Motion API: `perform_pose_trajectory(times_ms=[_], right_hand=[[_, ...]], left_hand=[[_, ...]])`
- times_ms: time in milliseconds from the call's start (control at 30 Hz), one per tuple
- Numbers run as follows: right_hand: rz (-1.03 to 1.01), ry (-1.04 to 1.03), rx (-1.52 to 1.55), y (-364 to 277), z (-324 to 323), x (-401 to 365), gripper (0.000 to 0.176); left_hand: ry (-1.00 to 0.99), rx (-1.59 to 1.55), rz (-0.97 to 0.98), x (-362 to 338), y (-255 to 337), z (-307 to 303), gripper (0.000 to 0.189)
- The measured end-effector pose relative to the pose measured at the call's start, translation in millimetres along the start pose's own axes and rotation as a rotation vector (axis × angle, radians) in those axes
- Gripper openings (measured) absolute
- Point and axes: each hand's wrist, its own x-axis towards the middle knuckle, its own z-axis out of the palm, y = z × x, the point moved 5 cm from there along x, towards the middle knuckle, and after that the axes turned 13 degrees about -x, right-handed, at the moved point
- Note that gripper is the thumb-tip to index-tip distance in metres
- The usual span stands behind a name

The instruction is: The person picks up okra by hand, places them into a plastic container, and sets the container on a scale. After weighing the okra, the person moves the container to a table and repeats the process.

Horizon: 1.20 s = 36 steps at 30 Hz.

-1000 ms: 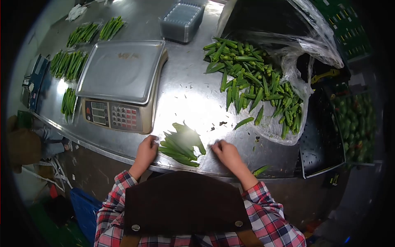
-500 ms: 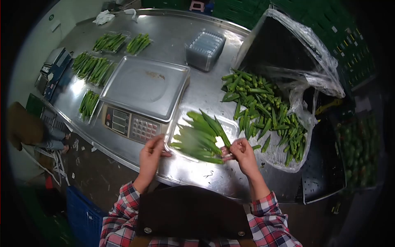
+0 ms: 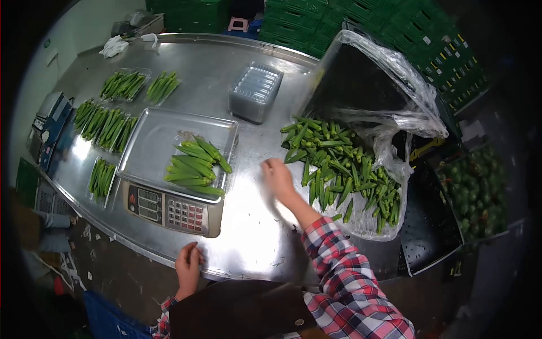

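A clear tray of okra [image 3: 195, 165] rests on the right part of the scale's metal plate [image 3: 151, 144]. Below the scale's keypad, near the front edge of the table, is my left hand [image 3: 188, 263], its fingers curled and the space between them too small to read. My right hand [image 3: 278, 179] is over the bare metal between the scale and the loose okra pile [image 3: 344, 166]. It is blurred, with the fingers bent, and what they hold, if anything, cannot be made out. The pile lies on clear plastic spilling from a tipped black crate [image 3: 361, 85].
Several filled okra trays [image 3: 121, 85] stand at the left of the steel table [image 3: 197, 53]. A stack of empty clear trays [image 3: 256, 91] is behind the scale. Green crates [image 3: 293, 25] line the back, and a crate of dark green produce [image 3: 474, 189] is at right.
The okra tray has moved from the table in front of me onto the scale. Both hands have let go of it; my left hand moved down, my right hand up towards the pile. The view shifted.
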Motion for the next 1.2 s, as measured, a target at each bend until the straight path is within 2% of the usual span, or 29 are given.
perform_pose_trajectory(times_ms=[33,67,100,167,267,367,467,500,600,667,833,900,967,1000,1067,1100,1167,1200], right_hand=[[-0.028,0.024,-0.19,21,2,7,0.017],[0.018,-0.087,-0.378,41,7,17,0.018],[-0.054,-0.1,-0.528,48,2,22,0.023],[-0.151,-0.186,-0.783,69,13,35,0.022],[-0.363,-0.322,-0.956,76,13,39,0.02],[-0.518,-0.274,-0.776,70,-15,36,0.024],[-0.44,-0.15,-0.643,60,-40,32,0.017],[-0.415,-0.122,-0.719,68,-43,33,0.014],[-0.397,0.23,-0.49,53,-80,34,0.007],[-0.147,0.183,-0.291,48,-94,37,0.011],[-0.224,0.036,-0.354,57,-64,27,0.015],[-0.04,0.05,-0.174,54,-61,24,0.02],[0.23,-0.131,0.171,31,-47,14,0.016],[0.194,-0.179,0.284,14,-41,8,0.016],[0.068,-0.167,0.236,-11,-39,-1,0.014],[0.047,-0.183,0.104,12,-26,-3,0.014],[0.158,-0.307,0.076,27,-15,-15,0.017],[0.111,-0.345,-0.08,60,9,-22,0.015]], left_hand=[[-0.048,0.194,0.111,-1,-1,-2,0.018],[-0.085,0.392,0.218,-3,0,-4,0.016],[-0.092,0.441,0.176,-4,6,-2,0.012],[-0.175,0.523,0.329,-2,-1,-2,0.012],[-0.284,0.626,0.493,-5,-4,3,0.013],[-0.318,0.63,0.56,-10,-5,5,0.012],[-0.337,0.595,0.565,-8,2,5,0.011],[-0.347,0.596,0.563,-8,4,5,0.01],[-0.358,0.623,0.586,-10,1,3,0.011],[-0.366,0.612,0.616,-10,0,3,0.015],[-0.355,0.608,0.618,-11,-7,0,0.014],[-0.324,0.547,0.612,-8,-7,1,0.01],[-0.342,0.534,0.587,-6,-4,2,0.011],[-0.353,0.531,0.572,-6,-3,1,0.011],[-0.383,0.516,0.584,-6,-7,1,0.012],[-0.396,0.51,0.58,-7,-9,1,0.012],[-0.421,0.488,0.58,-6,-9,1,0.013],[-0.431,0.47,0.581,-6,-7,0,0.013]])
